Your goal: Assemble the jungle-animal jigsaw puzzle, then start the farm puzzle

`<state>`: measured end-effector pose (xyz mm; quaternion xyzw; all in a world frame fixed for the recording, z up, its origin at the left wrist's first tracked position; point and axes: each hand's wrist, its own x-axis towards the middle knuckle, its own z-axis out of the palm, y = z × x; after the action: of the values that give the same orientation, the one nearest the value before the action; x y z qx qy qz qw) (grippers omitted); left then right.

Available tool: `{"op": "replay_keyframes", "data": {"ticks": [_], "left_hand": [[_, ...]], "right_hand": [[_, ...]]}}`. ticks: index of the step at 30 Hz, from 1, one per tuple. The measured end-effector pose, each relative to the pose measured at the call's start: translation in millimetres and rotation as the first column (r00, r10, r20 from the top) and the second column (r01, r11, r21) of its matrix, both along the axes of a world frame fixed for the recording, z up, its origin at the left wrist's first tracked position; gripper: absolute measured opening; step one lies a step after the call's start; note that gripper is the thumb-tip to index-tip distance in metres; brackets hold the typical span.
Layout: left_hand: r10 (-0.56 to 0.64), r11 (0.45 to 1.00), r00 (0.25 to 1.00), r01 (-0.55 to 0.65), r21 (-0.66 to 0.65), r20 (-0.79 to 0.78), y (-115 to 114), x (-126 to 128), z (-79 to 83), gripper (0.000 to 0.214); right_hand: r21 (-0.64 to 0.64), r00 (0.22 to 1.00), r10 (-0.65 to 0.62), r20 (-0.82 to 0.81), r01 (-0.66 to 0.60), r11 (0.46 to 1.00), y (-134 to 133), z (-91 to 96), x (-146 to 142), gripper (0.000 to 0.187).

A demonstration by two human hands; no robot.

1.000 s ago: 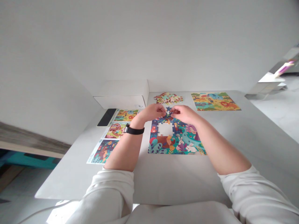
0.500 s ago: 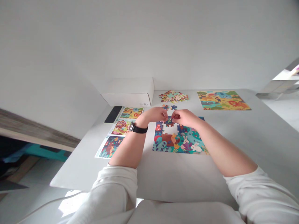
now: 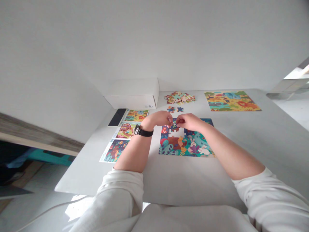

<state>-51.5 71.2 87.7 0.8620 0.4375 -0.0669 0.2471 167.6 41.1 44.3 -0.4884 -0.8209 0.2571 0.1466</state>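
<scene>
A colourful jigsaw puzzle (image 3: 190, 145) with rabbits lies partly built on the white table (image 3: 241, 135). A white gap shows in its middle, mostly behind my hands. My left hand (image 3: 160, 118), with a black watch on the wrist, and my right hand (image 3: 189, 121) meet just above the puzzle's upper middle. Both pinch small puzzle pieces (image 3: 174, 123) between their fingertips. Two loose blue pieces (image 3: 175, 109) lie just beyond my hands.
A heap of loose pieces (image 3: 180, 97) sits at the far edge. A finished yellow animal puzzle (image 3: 230, 101) lies far right. A white box (image 3: 135, 94), a black phone (image 3: 117, 117) and three picture cards (image 3: 125, 130) are on the left.
My hands have come back from the far loose pieces toward me, now pinched together over the puzzle's upper middle. The camera has shifted a little.
</scene>
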Motion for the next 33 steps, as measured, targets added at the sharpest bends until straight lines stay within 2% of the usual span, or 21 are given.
{"op": "replay_keyframes", "data": {"ticks": [8,12,19,27,33], "left_hand": [[-0.038,0.999,0.998,0.036,-0.038,-0.056,6.1,0.6,-13.8,0.025],[-0.079,0.995,0.992,0.074,-0.063,-0.096,7.8,1.5,-18.8,0.026],[-0.092,0.994,0.987,0.083,-0.072,-0.13,6.0,5.8,-20.5,0.026],[-0.085,0.996,0.989,0.083,-0.015,-0.118,3.2,6.6,-18.4,0.023],[-0.07,0.997,0.991,0.066,-0.034,-0.118,5.2,3.1,-21.1,0.022]], "right_hand": [[-0.061,1.0,0.019,0.005,-0.019,0.998,1.5,-12.2,-2.8,0.01],[-0.073,0.999,0.033,0.017,-0.032,0.997,-1.5,-12.5,-6.5,0.01],[-0.111,0.998,0.045,0.049,-0.039,0.993,-5.4,-13.5,-12.4,0.01],[-0.101,0.998,0.035,0.047,-0.03,0.994,-6.8,-12.4,-12.7,0.008],[-0.09,0.997,0.067,0.033,-0.064,0.994,-5.9,-20.5,-13.7,0.007]]}}
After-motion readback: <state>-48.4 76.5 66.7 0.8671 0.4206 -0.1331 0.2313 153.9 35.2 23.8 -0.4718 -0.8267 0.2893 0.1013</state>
